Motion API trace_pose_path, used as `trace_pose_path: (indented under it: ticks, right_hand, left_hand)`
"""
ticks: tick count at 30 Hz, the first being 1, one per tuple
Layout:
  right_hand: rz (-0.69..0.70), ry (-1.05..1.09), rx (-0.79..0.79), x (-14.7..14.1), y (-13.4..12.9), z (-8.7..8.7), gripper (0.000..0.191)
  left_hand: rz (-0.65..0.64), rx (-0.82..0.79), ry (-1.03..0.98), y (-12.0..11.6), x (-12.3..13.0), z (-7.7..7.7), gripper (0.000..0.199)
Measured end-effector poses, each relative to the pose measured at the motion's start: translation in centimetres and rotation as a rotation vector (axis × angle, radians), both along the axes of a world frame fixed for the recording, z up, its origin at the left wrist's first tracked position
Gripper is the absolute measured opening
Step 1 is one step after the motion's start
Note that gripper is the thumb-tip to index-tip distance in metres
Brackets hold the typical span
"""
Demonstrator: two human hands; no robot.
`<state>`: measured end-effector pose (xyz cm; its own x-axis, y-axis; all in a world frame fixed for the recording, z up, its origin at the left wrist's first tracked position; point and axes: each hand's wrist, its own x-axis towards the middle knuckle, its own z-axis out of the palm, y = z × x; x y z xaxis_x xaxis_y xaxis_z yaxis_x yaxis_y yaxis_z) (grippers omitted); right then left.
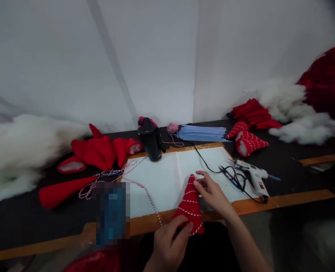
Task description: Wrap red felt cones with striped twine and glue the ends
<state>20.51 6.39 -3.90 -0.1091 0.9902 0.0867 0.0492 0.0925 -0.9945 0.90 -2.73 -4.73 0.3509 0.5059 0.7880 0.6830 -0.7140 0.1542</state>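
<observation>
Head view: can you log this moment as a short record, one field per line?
Left hand: gripping the wide end of a red cone
Right hand: fingers near the cone's tip
Cone wrap: spiral of red-and-white cord
Loose cord: runs across the white sheet toward the left hand
Left side: red pieces, white stuffing
Right side: glue gun, cord-wrapped pieces
Back: upright black tumbler

A craft workshop, shown by the glue gun (251, 173), the white stuffing (299, 113) and the tape-edged bench (286, 173)
</observation>
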Motion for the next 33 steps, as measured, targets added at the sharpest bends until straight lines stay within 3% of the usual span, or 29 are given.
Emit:
trace_pose_path:
  ticks: [7, 15, 17, 21, 28, 33]
  right_hand:
    - [0.111, 0.314, -0.117, -1.7, -0.5, 1.4, 0.042]
    - [0.110, 0.457, -0.149, -1.9, -0.9, 1.9, 0.031]
    - [0.148, 0.454, -0.141, -1.7, -1.0, 2.1, 0.038]
    - [0.327, 0.418, -0.121, -1.5, -1.3, 2.1, 0.069]
    - [0.117, 0.419, -0.172, -3.2, -1.5, 1.5, 0.066]
    - [0.125, 0.565, -0.231, -3.8, -1.5, 1.6, 0.061]
  left_hand:
    - [-0.027, -0.034, -0.010, -0.3, 0.0, 0.1, 0.020]
    - [-0.068, -0.267, -0.113, -0.9, -0.4, -2.6, 0.030]
    - [-0.077, -0.290, -0.107, -0.8, -0.5, -2.6, 0.032]
    - [-0.077, -0.301, -0.094, -0.5, -0.5, -2.3, 0.032]
    - [-0.071, -0.299, -0.034, -0.6, -0.1, -2.4, 0.032]
    - [-0.041, -0.278, -0.039, -0.4, 0.0, -2.3, 0.031]
